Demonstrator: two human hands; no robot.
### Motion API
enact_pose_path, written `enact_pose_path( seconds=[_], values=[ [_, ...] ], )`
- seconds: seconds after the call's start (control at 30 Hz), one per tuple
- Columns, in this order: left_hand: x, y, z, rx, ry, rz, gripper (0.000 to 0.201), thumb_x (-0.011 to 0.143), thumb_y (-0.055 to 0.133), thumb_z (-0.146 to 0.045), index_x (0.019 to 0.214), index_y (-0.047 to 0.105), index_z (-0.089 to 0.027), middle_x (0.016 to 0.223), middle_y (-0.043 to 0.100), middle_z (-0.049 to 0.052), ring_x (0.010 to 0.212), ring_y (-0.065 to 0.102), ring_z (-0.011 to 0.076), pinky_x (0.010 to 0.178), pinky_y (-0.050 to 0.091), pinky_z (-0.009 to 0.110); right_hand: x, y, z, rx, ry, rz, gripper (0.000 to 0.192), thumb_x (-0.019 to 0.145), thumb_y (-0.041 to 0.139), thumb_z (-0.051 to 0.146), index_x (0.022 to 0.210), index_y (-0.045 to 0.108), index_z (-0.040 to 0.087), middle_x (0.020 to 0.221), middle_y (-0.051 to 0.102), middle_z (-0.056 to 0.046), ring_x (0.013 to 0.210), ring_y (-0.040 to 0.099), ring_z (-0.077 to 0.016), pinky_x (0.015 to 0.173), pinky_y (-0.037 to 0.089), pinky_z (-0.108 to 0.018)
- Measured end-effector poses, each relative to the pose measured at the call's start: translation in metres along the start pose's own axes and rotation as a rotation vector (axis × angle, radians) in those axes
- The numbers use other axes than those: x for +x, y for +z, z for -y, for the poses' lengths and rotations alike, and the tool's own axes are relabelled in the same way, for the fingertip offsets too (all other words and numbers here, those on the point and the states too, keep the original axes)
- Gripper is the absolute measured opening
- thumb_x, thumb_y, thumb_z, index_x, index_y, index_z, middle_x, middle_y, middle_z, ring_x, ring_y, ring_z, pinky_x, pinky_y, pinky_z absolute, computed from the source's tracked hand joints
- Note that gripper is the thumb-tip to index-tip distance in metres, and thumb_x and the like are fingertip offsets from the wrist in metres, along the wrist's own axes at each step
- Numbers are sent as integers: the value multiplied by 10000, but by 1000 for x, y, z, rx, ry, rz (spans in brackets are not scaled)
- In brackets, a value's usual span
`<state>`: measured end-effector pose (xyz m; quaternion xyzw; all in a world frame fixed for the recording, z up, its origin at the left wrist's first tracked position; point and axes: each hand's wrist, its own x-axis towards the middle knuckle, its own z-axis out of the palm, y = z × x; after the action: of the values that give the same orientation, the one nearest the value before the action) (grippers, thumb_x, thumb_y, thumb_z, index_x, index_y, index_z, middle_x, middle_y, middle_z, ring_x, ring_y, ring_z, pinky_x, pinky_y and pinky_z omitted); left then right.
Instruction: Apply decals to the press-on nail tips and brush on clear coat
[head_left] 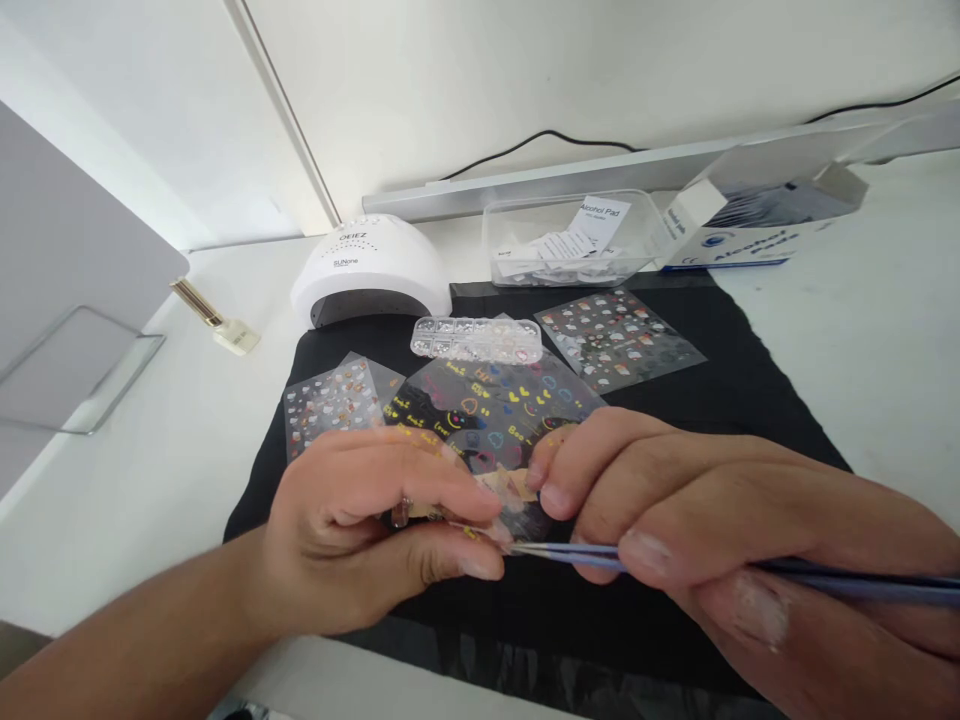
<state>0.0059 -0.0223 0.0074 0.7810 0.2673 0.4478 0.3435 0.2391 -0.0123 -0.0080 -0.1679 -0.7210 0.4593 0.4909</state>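
Observation:
My left hand [375, 530] is closed in a pinch on the lower edge of a clear nail sticker sheet [495, 400], printed with yellow, pink, orange and blue doodles. My right hand [697, 520] grips blue tweezers [570, 552]. Their thin tips reach the sheet's edge beside my left thumb, and whether a sticker is between them I cannot make out. Curled fingers of the right hand lie against the sheet's lower right side. Behind the left fingers a small shiny clear piece partly shows. The sheet's lower part is largely hidden by both hands.
A black cloth [750, 420] covers the white table. On it are two more sticker sheets [322, 400] [619, 340] and a clear rhinestone case [476, 340]. Behind stand a white nail lamp [367, 265], a clear bin [517, 270] of alcohol pads and an alcohol pad box [750, 245]. A polish bottle [236, 335] lies left.

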Motion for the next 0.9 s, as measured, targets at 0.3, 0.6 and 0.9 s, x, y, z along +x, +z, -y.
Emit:
enact_pose_path(
  seconds=[0.3, 0.6, 0.9],
  values=[
    [-3, 1, 2, -33, -46, -43, 117, 871, 782, -192, 960, 722, -147, 773, 777, 50, 668, 719, 120, 665, 590, 191, -2, 2, -1, -12, 24, -42, 185, 1005, 566, 300, 1033, 746, 271, 812, 779, -19, 846, 744, -200, 858, 638, -422],
    [0, 4, 2, -21, -51, -75, 111, 883, 777, -238, 907, 729, -141, 730, 771, 45, 639, 714, 103, 652, 580, 163, -1, 4, -2, 4, 25, -56, 187, 1006, 563, 310, 1029, 745, 275, 823, 783, -18, 861, 738, -195, 841, 643, -409],
    [2, 5, 1, 39, -26, -81, 155, 895, 765, -271, 867, 715, -127, 707, 771, 53, 621, 711, 102, 637, 575, 163, 0, 7, -3, 90, 70, -105, 205, 996, 581, 309, 1040, 779, 284, 797, 774, -33, 865, 724, -205, 799, 641, -387]
  ],
)
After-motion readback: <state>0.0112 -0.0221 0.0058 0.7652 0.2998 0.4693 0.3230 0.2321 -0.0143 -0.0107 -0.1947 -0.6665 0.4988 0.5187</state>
